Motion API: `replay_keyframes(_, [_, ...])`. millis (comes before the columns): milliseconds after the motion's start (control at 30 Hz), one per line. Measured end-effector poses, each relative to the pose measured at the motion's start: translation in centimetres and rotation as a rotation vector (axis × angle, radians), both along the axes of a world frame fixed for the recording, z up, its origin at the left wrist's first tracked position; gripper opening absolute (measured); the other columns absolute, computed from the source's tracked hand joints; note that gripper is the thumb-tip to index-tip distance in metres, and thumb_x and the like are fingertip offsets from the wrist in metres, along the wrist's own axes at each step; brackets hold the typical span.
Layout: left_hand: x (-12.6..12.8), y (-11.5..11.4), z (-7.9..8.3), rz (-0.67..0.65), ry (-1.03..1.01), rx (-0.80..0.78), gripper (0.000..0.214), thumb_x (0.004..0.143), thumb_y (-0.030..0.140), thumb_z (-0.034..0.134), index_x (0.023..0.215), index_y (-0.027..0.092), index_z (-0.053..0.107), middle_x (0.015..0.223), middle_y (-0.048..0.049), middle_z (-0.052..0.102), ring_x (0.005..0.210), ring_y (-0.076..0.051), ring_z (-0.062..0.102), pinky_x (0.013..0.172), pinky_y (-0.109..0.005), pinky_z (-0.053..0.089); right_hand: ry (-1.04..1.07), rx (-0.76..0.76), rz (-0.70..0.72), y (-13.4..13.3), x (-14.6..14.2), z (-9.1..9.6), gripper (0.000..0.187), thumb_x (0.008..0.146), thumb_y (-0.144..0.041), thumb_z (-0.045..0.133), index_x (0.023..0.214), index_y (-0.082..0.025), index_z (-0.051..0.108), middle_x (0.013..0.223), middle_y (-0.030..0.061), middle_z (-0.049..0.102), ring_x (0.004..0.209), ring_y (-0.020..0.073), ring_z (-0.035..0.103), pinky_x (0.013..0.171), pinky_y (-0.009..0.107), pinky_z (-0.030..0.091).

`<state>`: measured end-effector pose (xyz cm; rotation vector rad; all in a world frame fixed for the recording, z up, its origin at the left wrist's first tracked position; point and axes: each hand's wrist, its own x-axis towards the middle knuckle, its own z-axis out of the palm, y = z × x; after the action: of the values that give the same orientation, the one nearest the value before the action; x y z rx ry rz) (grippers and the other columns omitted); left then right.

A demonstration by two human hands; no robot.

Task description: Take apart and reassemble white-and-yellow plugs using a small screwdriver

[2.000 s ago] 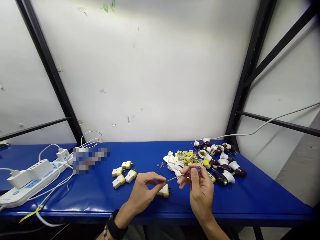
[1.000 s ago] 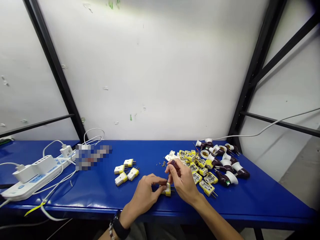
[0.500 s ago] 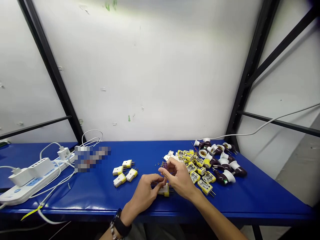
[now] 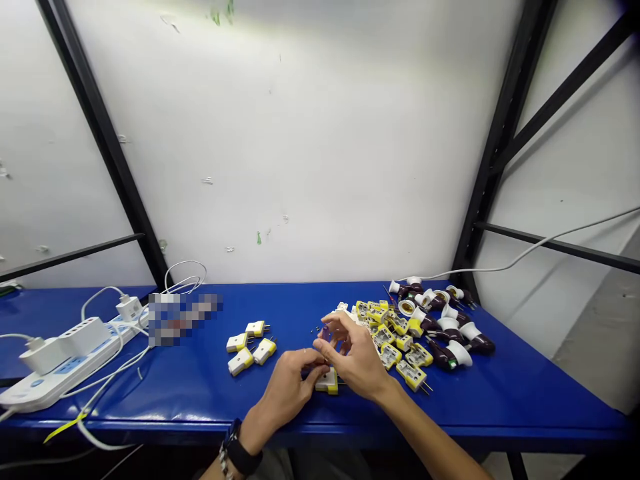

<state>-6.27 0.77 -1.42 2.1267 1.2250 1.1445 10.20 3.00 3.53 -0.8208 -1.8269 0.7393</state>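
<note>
The left hand (image 4: pixel 287 385) pinches a yellow-and-white plug (image 4: pixel 328 383) on the blue table (image 4: pixel 190 400), while the right hand (image 4: pixel 356 355) grips a purple screwdriver (image 4: pixel 325 333) just above it.

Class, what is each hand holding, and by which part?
The right hand pinches a purple-handled screwdriver by its handle; the left hand holds a yellow-and-white plug by its body, under the fingertips.
</note>
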Motion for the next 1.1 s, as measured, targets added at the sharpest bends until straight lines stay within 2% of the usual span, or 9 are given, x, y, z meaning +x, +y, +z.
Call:
replay_keyframes(67, [-0.1,-0.11,0.13,-0.016,0.043,0.018,0.023,0.093,0.015,0.052,0.083,0.018,0.073,0.076,-0.0029,0.073,0.068,-0.015,0.063,0.067,-0.023,0.047,-0.017,0.001,0.06,-0.03,0.16,-0.06,0.021,0.093,-0.029,0.059,0.112,-0.021,0.064,0.089,0.0025,0.072,0.063,0.013,0.064,0.057,0.024,0.049])
replay_keyframes(200, [-0.02,-0.34,0.38,-0.001,0.051,-0.003,0.016,0.09,0.015,0.057,0.084,0.019,0.071,0.081,-0.0024,0.074,0.074,-0.016,0.065,0.07,-0.024,0.048,-0.048,0.05,0.015,0.05,0.11,-0.21,0.006,0.089,-0.027,0.063,0.087,-0.021,0.065,0.07,-0.0009,0.067,0.057,0.0127,0.06,0.053,0.023,0.046])
replay_keyframes(267, [0.13,-0.3,0.31,0.044,0.025,-0.022,0.01,0.088,0.018,0.062,0.082,0.018,0.07,0.079,-0.0022,0.074,0.072,-0.016,0.066,0.067,-0.023,0.048,-0.036,0.063,-0.035,0.1,-0.03,-0.15,0.013,0.085,-0.028,0.068,0.078,-0.021,0.06,0.065,-0.0022,0.064,0.055,0.0122,0.058,0.05,0.022,0.043])
replay_keyframes(333, [0.23,-0.21,0.18,0.082,0.032,-0.031,0.014,0.089,0.021,0.062,0.076,0.017,0.068,0.071,-0.0012,0.071,0.064,-0.015,0.064,0.062,-0.023,0.045,-0.017,0.051,-0.05,0.07,-0.07,-0.03,0.013,0.084,-0.03,0.071,0.083,-0.02,0.061,0.069,-0.0015,0.066,0.056,0.0124,0.059,0.05,0.022,0.043])
replay_keyframes(467, [0.14,-0.17,0.04,0.082,0.092,-0.024,0.021,0.091,0.02,0.057,0.076,0.018,0.071,0.07,-0.0011,0.072,0.062,-0.014,0.061,0.06,-0.023,0.042,-0.034,0.049,0.019,-0.21,0.24,0.1,0.018,0.093,-0.028,0.058,0.108,-0.021,0.065,0.085,0.0022,0.073,0.065,0.0137,0.065,0.057,0.024,0.048])
replay_keyframes(633, [-0.07,-0.38,0.1,0.035,0.119,0.015,0.026,0.093,0.016,0.051,0.082,0.018,0.075,0.075,-0.0029,0.074,0.066,-0.016,0.062,0.062,-0.023,0.041,-0.066,0.138,-0.068,-0.48,0.33,0.18,0.005,0.087,-0.025,0.066,0.086,-0.021,0.065,0.072,-0.0003,0.07,0.057,0.0132,0.06,0.056,0.025,0.045])
replay_keyframes(800, [-0.11,-0.41,0.35,-0.002,0.138,0.01,0.027,0.093,0.012,0.05,0.083,0.02,0.074,0.079,-0.0021,0.075,0.068,-0.016,0.065,0.064,-0.023,0.042,-0.079,0.104,0.011,-0.61,0.35,0.36,0.015,0.092,-0.025,0.059,0.104,-0.022,0.068,0.089,0.0024,0.075,0.066,0.0146,0.066,0.057,0.025,0.047])
replay_keyframes(933, [-0.17,-0.46,0.41,-0.001,0.169,0.012,0.027,0.093,0.01,0.05,0.081,0.019,0.072,0.078,-0.0017,0.075,0.068,-0.016,0.064,0.063,-0.022,0.041,-0.113,0.154,-0.073,-0.74,0.31,0.24,0.009,0.09,-0.025,0.063,0.088,-0.022,0.071,0.075,0.0009,0.073,0.062,0.0154,0.064,0.062,0.027,0.047])
replay_keyframes(1100, [-0.21,-0.5,0.28,0.008,0.176,0.005,0.028,0.095,0.013,0.049,0.081,0.019,0.071,0.077,-0.0024,0.074,0.067,-0.015,0.064,0.063,-0.022,0.042,-0.077,0.121,-0.032,-0.78,0.17,0.22,0.018,0.091,-0.026,0.062,0.106,-0.022,0.072,0.088,0.0031,0.077,0.066,0.0159,0.066,0.061,0.027,0.048])
